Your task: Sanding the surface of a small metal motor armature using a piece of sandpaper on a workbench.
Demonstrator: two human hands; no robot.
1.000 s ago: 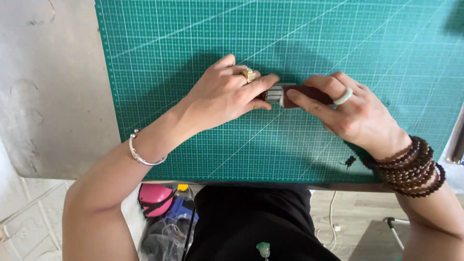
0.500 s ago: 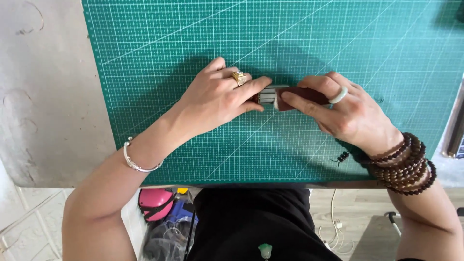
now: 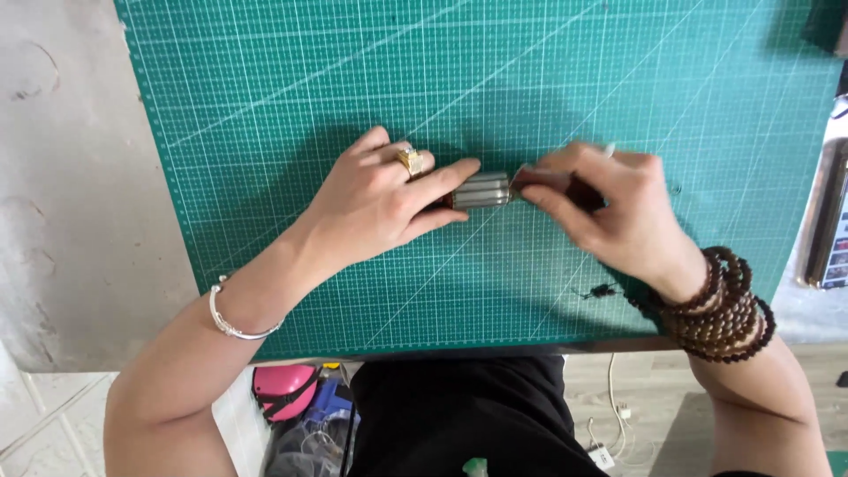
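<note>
Green gridded cutting mat (image 3: pixel 353 79) covers most of the frame, lying on a pale grey worktop (image 3: pixel 62 177) visible at the left. Centre of frame, on the mat: a small silver ribbed cylinder (image 3: pixel 481 189) with a dark reddish end piece (image 3: pixel 565 184) on its right. Left hand (image 3: pixel 380 199), gold ring on it, pinches the cylinder's left end, grip closed on it. Right hand (image 3: pixel 618 216) is blurred, fingers closed round the dark end piece; looks clamped, hard to tell more. Beaded bracelets (image 3: pixel 720 305) on the right wrist, thin silver bangle (image 3: pixel 238 322) on the left.

To do this well, judging by the hold: keep the left pinch steady, both parts in line, low over the mat.

Containers: bottom of frame, below the worktop edge, a bag or bin with a pink item (image 3: pixel 283 393) and dark clutter, contents unclear. Metal tool (image 3: pixel 826 221) at the right edge.
</note>
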